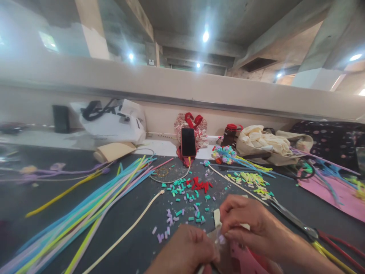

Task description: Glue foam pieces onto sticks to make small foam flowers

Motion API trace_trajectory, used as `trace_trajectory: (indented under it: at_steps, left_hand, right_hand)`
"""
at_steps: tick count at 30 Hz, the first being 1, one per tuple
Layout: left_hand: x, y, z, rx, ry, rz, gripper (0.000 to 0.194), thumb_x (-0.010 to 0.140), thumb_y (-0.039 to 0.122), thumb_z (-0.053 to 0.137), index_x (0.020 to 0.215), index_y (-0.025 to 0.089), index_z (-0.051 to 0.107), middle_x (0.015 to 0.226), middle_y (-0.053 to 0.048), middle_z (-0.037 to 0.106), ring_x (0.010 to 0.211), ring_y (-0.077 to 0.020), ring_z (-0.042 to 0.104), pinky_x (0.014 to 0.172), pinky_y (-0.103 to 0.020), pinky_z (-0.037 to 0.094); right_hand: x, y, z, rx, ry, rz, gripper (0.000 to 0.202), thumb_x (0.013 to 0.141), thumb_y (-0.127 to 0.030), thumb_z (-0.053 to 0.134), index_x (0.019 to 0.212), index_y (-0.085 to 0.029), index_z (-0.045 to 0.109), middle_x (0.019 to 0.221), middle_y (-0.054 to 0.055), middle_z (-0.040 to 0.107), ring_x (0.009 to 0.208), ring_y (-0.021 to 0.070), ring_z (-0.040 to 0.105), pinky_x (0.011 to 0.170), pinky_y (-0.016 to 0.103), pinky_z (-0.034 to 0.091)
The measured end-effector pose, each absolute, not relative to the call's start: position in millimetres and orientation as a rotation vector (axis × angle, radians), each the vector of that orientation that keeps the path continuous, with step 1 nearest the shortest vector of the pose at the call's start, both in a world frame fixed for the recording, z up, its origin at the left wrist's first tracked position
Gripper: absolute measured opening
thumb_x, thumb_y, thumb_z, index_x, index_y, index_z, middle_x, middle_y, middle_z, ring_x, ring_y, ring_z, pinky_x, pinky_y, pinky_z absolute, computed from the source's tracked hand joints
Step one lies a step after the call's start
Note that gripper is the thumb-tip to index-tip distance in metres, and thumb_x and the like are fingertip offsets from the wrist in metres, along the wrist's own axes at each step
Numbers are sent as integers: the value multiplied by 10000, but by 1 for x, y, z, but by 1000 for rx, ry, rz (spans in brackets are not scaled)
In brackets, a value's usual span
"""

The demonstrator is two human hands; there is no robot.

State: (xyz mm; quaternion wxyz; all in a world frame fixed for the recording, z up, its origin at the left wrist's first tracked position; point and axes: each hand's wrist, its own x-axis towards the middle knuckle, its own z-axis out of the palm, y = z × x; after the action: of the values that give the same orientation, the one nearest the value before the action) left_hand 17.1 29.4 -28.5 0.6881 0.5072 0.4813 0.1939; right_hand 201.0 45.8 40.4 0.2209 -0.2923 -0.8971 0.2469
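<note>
My right hand [246, 220] is closed in a pinch on a small translucent piece with a light purple bit [221, 239]. Just to its left, my left hand [189, 245] has its fingers pressed together beside that piece; what lies inside them is hidden. The tip of a pale stick-like thing [201, 270] shows under the left hand at the bottom edge. Beneath both hands lie a brownish sheet [224, 255] and something pink [242, 257]. Short cut purple pieces [169, 217], green pieces [179, 186] and red pieces [201, 185] are scattered beyond the hands.
Long fuzzy coloured stems [94, 213] cover the left side of the dark table. Scissors [296, 219] lie right of my right hand, near yellow cut pieces [251, 179]. A phone [188, 142] leans upright at the back, by a white bag [114, 121] and a cloth bag [273, 146].
</note>
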Motion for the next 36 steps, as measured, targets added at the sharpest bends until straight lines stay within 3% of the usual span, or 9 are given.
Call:
trace_trajectory:
  at_steps: [36]
  left_hand:
    - [16,29,-28,1136,1015,402,156,576,288,540,539,139,566,291,87,318,289,-42,197,354,-224,66]
  right_hand:
    - [201,45,37,-724,-2709,345,202,848,-184,457,694,-168,587,780,4,567,705,98,491,650,225,363]
